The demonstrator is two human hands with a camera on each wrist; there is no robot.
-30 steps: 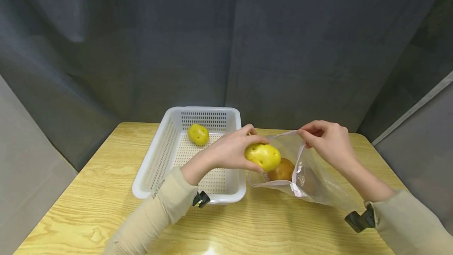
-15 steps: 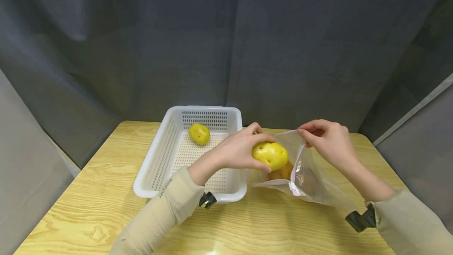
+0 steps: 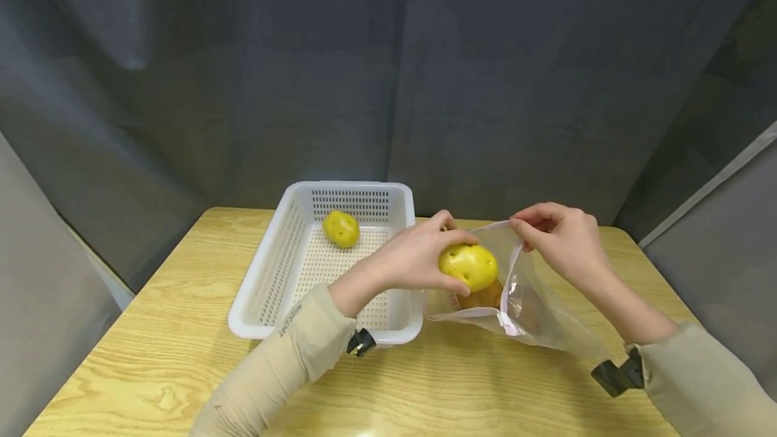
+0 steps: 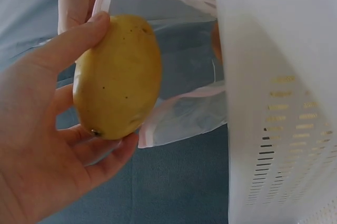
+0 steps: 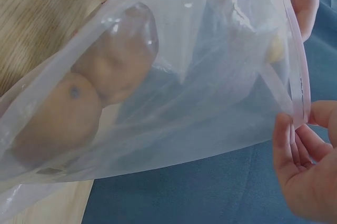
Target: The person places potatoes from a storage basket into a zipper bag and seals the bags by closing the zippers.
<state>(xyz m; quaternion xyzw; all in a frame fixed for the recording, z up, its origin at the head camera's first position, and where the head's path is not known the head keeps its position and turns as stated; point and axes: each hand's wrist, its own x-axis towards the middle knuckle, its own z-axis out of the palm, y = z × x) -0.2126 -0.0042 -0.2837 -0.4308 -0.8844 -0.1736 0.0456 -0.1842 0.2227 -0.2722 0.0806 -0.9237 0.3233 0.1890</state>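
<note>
In head view, the L hand [image 3: 419, 258] holds a yellow potato [image 3: 469, 266] at the mouth of the clear bag [image 3: 549, 322], which lies on the table [image 3: 176, 275] toward its far R corner, just beside the white basket [image 3: 245, 295]. The basket, near the table's far edge, has one other potato [image 3: 341, 229] near its own far L corner. A brown lump [image 3: 484, 298] sits just inside the mouth, so I think the held potato should go in above it, slowly. The R hand [image 3: 564, 241] pinches the upper side of the mouth; better to lift it a bit more, b/c the near side lies low. In L wrist view, thumb and fingers grip opp. sides of the potato, w/ the pink rim [image 4: 202, 92] close by; they ought to let go only once it is fully past this rim. If potato touches the bag, I cannot tell. In R wrist view, the fingertips [image 5: 283, 125] make a narrow pinch on the rim; a firm hold is advisable, since two brown shapes [image 5: 84, 100] prob. weigh on the bag.
</note>
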